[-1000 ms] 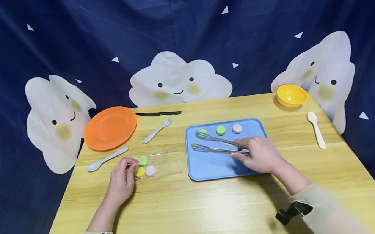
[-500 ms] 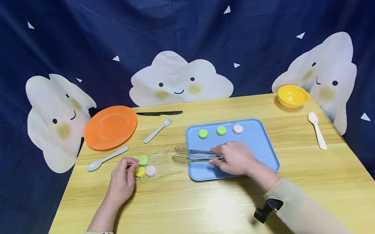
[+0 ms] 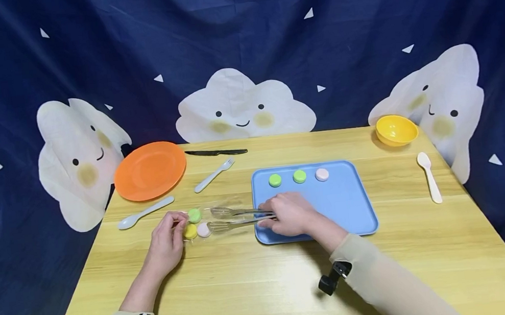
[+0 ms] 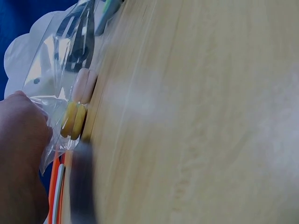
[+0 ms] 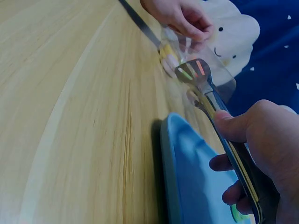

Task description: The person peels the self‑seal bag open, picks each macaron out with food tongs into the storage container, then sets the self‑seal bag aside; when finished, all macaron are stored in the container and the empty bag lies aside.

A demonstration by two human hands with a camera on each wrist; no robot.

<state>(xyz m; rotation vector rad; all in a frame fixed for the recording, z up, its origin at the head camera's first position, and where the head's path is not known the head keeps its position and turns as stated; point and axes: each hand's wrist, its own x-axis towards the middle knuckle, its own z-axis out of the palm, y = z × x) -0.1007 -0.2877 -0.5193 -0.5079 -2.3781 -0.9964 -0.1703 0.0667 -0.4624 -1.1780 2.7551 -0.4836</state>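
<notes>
My left hand (image 3: 166, 242) pinches the edge of a clear plastic bag (image 4: 46, 70) at the left of the table. Inside it are a green macaron (image 3: 194, 215), a yellow macaron (image 3: 190, 231) and a pale pink macaron (image 3: 203, 229). From the right, my right hand (image 3: 290, 213) grips metal tongs (image 5: 210, 95) with slotted ends. Their jaws stand apart and overlap the bag's right part, close to the pink macaron. Below the right hand lies a blue tray (image 3: 345, 204); two green macarons (image 3: 299, 176) and a pale pink macaron (image 3: 322, 174) line its far edge.
An orange plate (image 3: 149, 171) stands at the back left, with a white spoon (image 3: 145, 213) before it. A white fork (image 3: 214, 175) and a black knife (image 3: 216, 152) lie nearby. At the right are a yellow bowl (image 3: 396, 130) and another white spoon (image 3: 429, 178).
My right hand has moved left with the tongs, from over the tray's macarons to the bag. The left hand has stayed in place, still pinching the bag.
</notes>
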